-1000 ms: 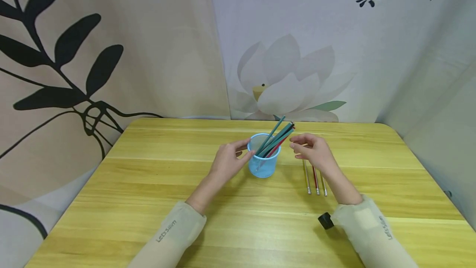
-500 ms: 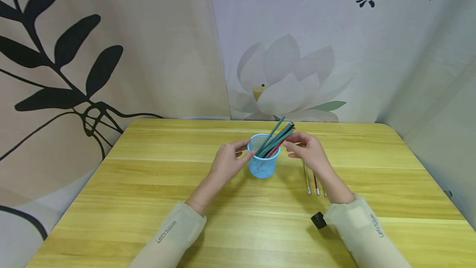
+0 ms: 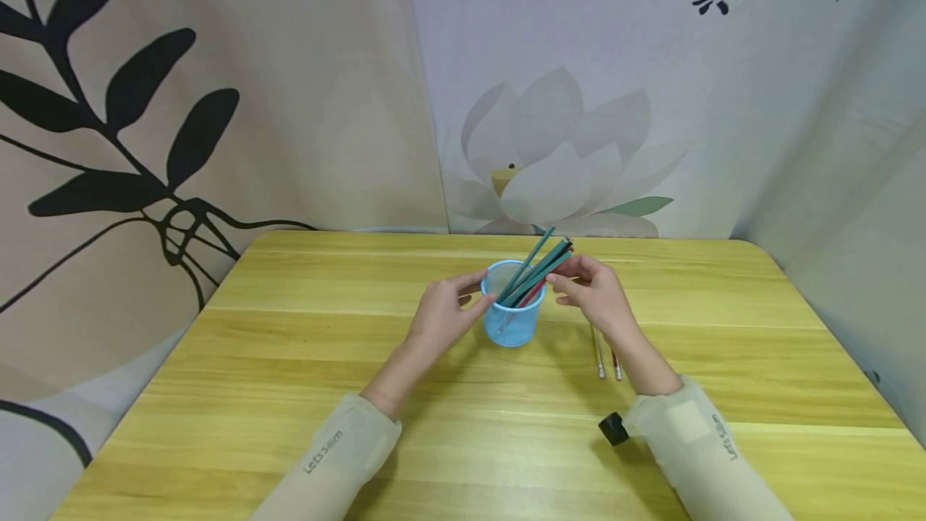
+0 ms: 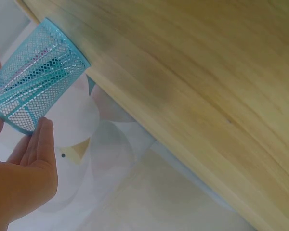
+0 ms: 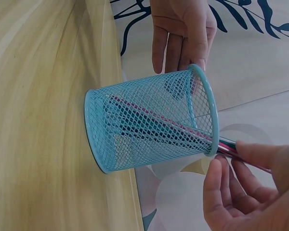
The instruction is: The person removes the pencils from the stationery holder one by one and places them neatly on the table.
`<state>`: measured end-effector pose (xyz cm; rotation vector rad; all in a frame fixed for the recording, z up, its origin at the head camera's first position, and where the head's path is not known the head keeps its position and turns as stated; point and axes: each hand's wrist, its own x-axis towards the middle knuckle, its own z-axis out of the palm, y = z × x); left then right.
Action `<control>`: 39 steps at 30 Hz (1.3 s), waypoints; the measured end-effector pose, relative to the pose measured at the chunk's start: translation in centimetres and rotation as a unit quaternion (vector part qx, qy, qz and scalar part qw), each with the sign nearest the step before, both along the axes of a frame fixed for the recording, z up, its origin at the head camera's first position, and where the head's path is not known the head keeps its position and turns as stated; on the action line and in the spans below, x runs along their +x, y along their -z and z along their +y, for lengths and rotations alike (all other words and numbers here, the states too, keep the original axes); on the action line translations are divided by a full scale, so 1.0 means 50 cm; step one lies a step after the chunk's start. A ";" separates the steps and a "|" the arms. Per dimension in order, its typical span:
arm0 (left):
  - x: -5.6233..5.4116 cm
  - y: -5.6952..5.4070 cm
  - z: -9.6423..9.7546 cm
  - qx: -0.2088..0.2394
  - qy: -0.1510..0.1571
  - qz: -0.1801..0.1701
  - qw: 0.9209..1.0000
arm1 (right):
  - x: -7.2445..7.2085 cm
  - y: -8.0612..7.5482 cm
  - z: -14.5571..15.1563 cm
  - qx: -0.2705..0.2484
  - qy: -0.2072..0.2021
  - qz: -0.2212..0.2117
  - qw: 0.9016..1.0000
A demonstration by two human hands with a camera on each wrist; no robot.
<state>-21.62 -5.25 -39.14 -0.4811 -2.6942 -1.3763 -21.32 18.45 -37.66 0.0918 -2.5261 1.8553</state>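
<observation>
A light-blue mesh pencil cup (image 3: 510, 330) stands upright on the wooden table, with several teal pencils (image 3: 537, 270), a black-tipped one and a red pencil leaning out to the right. My left hand (image 3: 443, 310) holds the cup at its left rim between thumb and fingers. Fingertips of that hand lie along the mesh (image 5: 149, 120) in the right wrist view. On the other side, my right hand (image 3: 602, 293) pinches the red pencil (image 5: 229, 150) between thumb and fingers just above the rim. Its tip is hidden by the fingers.
Two pencils lie on the table beneath the right forearm, a yellow one (image 3: 597, 352) and a red one (image 3: 616, 366). A small black block (image 3: 613, 428) is at the right cuff. Behind the table (image 3: 325, 288) hangs a printed curtain (image 3: 340, 87).
The right hand has moved left to the cup and closed its fingertips on the red pencil. Its forearm now covers the third table pencil. The left hand and cup have stayed still.
</observation>
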 end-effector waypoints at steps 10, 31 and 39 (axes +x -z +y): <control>0.001 -0.003 0.000 -0.004 -0.001 0.001 1.000 | -0.003 0.003 -0.002 -0.014 0.011 0.004 1.000; 0.003 -0.005 0.000 -0.006 0.000 0.007 1.000 | 0.005 -0.030 0.021 -0.048 0.032 0.030 0.998; 0.004 -0.005 0.001 -0.002 -0.002 0.003 1.000 | 0.005 -0.045 0.031 -0.057 0.040 0.040 0.997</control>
